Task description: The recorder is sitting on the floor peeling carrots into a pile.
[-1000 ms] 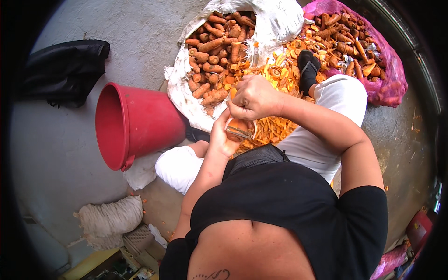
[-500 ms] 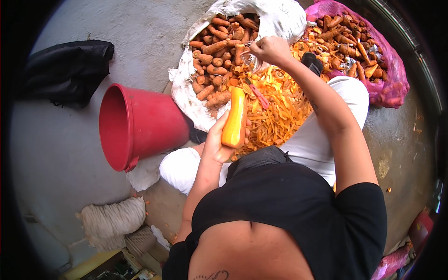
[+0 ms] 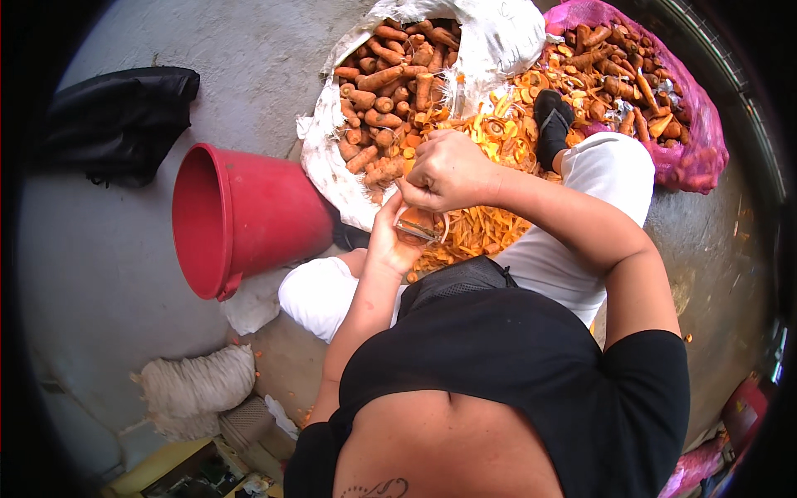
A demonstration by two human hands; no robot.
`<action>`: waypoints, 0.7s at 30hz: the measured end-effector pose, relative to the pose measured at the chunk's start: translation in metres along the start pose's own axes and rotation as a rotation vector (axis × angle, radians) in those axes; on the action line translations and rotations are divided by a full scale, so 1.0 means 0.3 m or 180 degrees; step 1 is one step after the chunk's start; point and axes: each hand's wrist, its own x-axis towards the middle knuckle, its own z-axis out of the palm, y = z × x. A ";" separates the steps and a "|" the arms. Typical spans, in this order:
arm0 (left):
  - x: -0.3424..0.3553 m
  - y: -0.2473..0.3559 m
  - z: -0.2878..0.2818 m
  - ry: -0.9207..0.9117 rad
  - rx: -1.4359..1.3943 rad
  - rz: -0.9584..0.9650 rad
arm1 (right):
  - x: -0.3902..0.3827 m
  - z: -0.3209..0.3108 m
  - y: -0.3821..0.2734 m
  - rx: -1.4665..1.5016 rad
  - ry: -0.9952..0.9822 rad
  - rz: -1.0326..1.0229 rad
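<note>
My left hand (image 3: 392, 245) grips a carrot (image 3: 419, 216), mostly hidden under my right hand (image 3: 452, 170) and the peeler. My right hand is closed on a peeler (image 3: 423, 231), whose metal blade lies across the carrot. Below and around both hands spreads a pile of orange peels and slices (image 3: 486, 224). Just beyond them an open white sack (image 3: 324, 141) is full of unpeeled carrots (image 3: 382, 79).
A pink sack (image 3: 697, 158) of carrots lies at upper right beside my foot (image 3: 552, 124). A red bucket (image 3: 266, 216) lies tipped left of me. Black cloth (image 3: 116, 124) lies farther left, a pale sack (image 3: 195, 382) at lower left.
Half a second ago my right hand was raised toward the white sack and the carrot showed. It has come back down over the carrot with the peeler, similar to one second ago.
</note>
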 end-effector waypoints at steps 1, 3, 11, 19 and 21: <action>0.003 0.000 -0.008 0.0003 0.0006 0.0003 | 0.000 0.000 0.001 -0.0007 -0.0017 -0.0028; 0.011 0.001 -0.031 -0.0473 0.0050 -0.0017 | 0.003 -0.004 0.003 0.0016 -0.0027 -0.0058; -0.026 -0.014 0.063 -0.0252 0.0121 0.0254 | -0.018 0.032 0.039 0.0667 0.0179 0.0060; -0.082 -0.008 0.043 -0.0848 0.0912 -0.0043 | 0.010 -0.097 0.425 -0.0975 -0.0860 0.2352; -0.079 0.011 0.060 -0.0902 0.0892 -0.0093 | -0.032 -0.082 0.478 -0.1421 -0.0117 0.2429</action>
